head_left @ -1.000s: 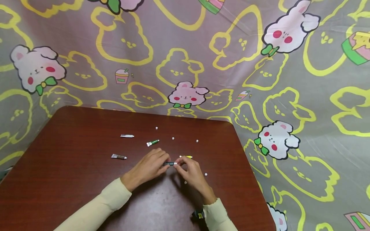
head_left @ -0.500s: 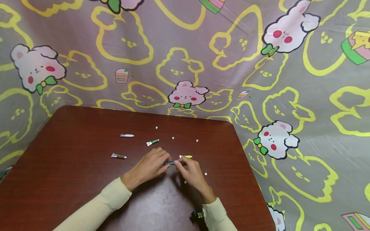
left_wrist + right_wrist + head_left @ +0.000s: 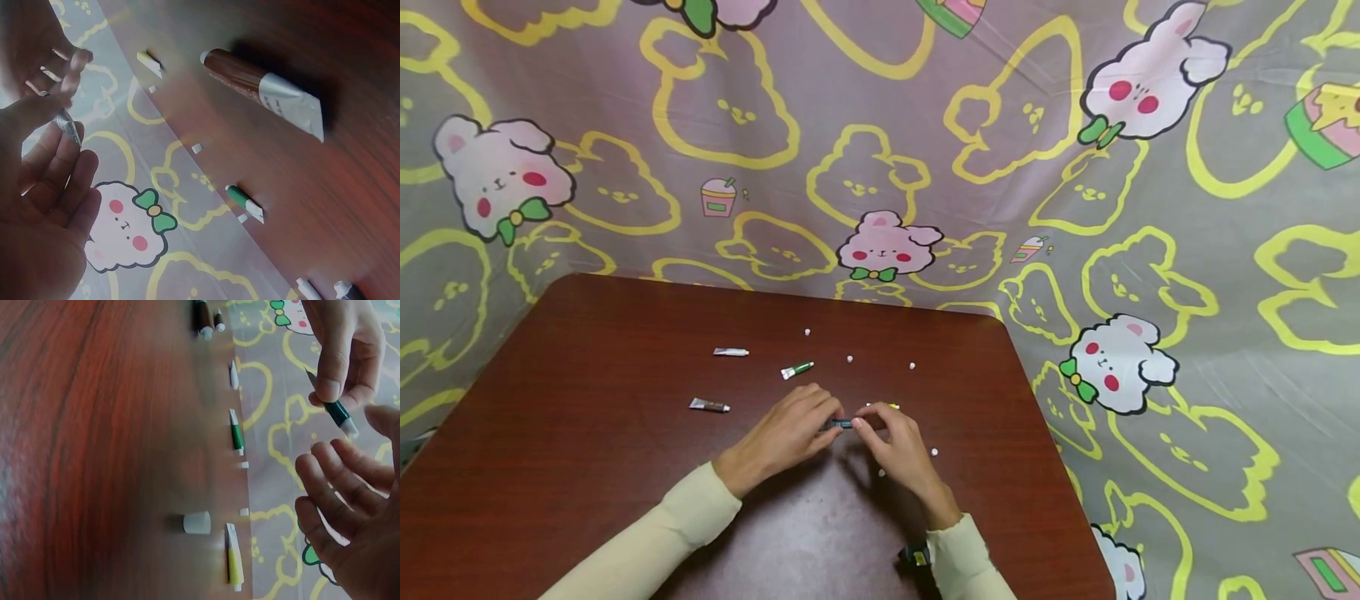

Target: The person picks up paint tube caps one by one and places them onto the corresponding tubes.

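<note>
Your left hand [image 3: 786, 433] pinches the teal tube [image 3: 841, 424] just above the table [image 3: 587, 467], right hand [image 3: 898, 450] loose-fingered at its cap end, yellow tube [image 3: 234, 561] just beyond.

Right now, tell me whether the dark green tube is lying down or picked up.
Picked up: the left hand pinches the dark green tube in its fingertips.

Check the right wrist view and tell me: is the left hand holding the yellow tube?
No, the left hand pinches a dark green tube, while the yellow tube lies on the table.
</note>
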Demonstrator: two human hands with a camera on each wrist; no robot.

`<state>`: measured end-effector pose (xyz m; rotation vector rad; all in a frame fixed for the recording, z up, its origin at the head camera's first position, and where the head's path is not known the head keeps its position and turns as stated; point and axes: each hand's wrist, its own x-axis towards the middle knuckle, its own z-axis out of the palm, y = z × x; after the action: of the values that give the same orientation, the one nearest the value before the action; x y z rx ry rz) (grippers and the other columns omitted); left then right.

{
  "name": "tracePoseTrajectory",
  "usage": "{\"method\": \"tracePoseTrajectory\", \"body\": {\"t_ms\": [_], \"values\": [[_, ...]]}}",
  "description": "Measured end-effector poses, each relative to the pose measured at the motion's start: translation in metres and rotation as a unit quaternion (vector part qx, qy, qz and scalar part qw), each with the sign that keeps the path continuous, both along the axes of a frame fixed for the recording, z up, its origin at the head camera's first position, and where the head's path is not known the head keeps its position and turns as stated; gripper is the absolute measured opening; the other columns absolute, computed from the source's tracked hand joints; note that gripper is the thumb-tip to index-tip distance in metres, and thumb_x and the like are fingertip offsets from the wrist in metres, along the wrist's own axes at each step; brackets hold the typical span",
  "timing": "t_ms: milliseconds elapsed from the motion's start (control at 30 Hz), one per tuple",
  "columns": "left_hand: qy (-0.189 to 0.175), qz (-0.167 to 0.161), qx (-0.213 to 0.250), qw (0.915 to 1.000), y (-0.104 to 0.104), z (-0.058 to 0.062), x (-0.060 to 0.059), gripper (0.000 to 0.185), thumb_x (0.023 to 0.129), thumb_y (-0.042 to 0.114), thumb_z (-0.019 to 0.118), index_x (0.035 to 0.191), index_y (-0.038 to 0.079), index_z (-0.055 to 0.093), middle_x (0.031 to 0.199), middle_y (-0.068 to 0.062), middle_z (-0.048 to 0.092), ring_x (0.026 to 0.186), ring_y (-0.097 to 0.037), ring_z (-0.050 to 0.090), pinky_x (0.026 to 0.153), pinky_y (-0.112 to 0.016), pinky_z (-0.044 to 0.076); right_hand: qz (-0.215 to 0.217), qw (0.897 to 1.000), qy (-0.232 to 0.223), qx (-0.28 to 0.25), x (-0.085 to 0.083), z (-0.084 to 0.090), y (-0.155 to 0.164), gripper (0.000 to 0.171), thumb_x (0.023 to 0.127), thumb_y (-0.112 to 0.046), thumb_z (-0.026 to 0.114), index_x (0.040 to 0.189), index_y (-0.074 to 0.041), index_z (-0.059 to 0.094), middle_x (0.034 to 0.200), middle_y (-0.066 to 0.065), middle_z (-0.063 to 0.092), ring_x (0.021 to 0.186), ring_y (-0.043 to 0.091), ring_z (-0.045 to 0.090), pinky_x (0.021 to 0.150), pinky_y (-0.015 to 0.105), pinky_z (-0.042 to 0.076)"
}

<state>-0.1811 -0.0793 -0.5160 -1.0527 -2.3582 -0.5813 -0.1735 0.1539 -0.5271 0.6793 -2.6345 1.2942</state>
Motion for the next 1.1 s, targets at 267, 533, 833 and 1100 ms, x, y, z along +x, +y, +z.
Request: {"method": "tracePoseTrajectory", "body": {"t_ms": [267, 533, 833, 1100], "values": [[0.003, -0.001, 0.005, 1.0, -0.0005, -0.0001, 0.0002, 0.022, 0.089, 0.02, 0.09, 0.096, 0.016, 0.07, 0.092, 0.006, 0.068, 0.088, -0.014, 0.06, 0.09, -0.037, 0.055, 0.047, 0.998, 0.041, -0.023, -0.001, -0.0019, 0.0058, 0.02, 0.096, -0.005, 0.081, 0.113, -0.007, 0.071, 0.101, 0.007, 0.075, 0.093, 0.018, 0.074, 0.081, 0.052, 0.066], [0.007, -0.008, 0.012, 0.9999, 0.0005, -0.0012, -0.001, 0.022, 0.089, 0.019, 0.09, 0.096, 0.015, 0.07, 0.093, 0.006, 0.068, 0.089, -0.014, 0.061, 0.089, -0.036, 0.055, 0.037, 0.998, 0.04, -0.019, -0.0006, -0.0022, 0.0051, 0.013, 0.097, -0.005, 0.08, 0.107, -0.007, 0.072, 0.1, 0.008, 0.075, 0.094, 0.017, 0.074, 0.082, 0.049, 0.066], [0.008, -0.015, 0.018, 0.9997, 0.0013, -0.001, -0.0019, 0.021, 0.089, 0.017, 0.09, 0.097, 0.015, 0.07, 0.093, 0.005, 0.068, 0.089, -0.015, 0.061, 0.093, -0.037, 0.056, 0.032, 0.998, 0.054, -0.011, -0.0026, -0.0041, 0.0063, 0.01, 0.098, -0.008, 0.079, 0.106, -0.008, 0.073, 0.1, 0.007, 0.077, 0.094, 0.017, 0.074, 0.084, 0.05, 0.065], [0.007, -0.017, 0.019, 0.9996, 0.0022, -0.0006, -0.0009, 0.022, 0.09, 0.018, 0.09, 0.098, 0.014, 0.069, 0.094, 0.005, 0.068, 0.09, -0.015, 0.06, 0.09, -0.036, 0.055, 0.032, 0.995, 0.093, -0.004, -0.0032, -0.0056, 0.0086, 0.01, 0.097, -0.009, 0.08, 0.106, -0.008, 0.074, 0.099, 0.005, 0.077, 0.093, 0.016, 0.075, 0.084, 0.037, 0.064]]}}
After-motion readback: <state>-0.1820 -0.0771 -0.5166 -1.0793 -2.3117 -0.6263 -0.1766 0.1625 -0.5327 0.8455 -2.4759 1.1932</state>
